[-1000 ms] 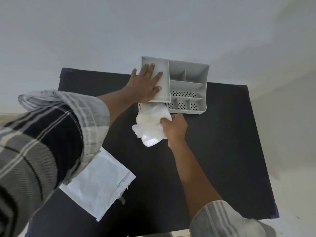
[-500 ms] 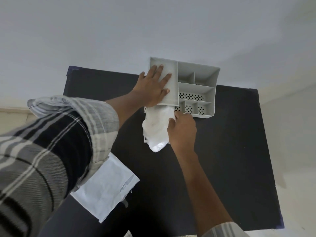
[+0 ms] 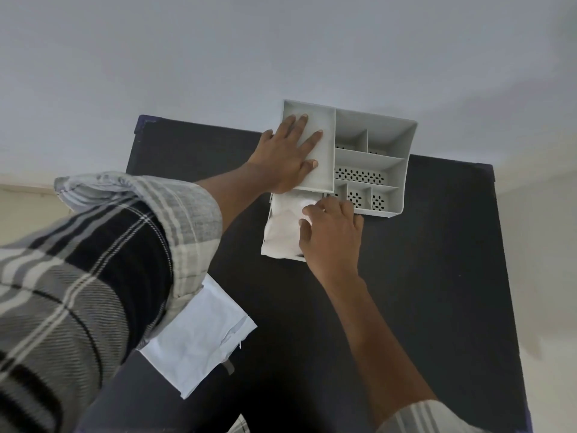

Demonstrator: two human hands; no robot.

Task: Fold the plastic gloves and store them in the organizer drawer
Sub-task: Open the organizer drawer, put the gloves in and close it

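Observation:
A grey plastic organizer point(image 3: 390, 145) with several compartments stands at the far edge of the black table point(image 3: 421, 276). Its drawer point(image 3: 268, 228) is pulled out toward me at the lower left. White folded plastic gloves point(image 3: 284, 228) lie inside the drawer. My left hand point(image 3: 288, 157) lies flat, fingers spread, on the organizer's left compartment. My right hand point(image 3: 331, 235) presses down on the gloves at the drawer's right side, fingers bent and covering part of them.
A white flat packet point(image 3: 199, 342) lies on the table near me at the left, partly under my checked sleeve point(image 3: 93, 276). A pale wall rises behind the table. The table's right half is bare black surface.
The gloves have gone from hanging over the drawer's front to lying inside it. My right hand moved forward and down onto them. My left hand stayed on the organizer.

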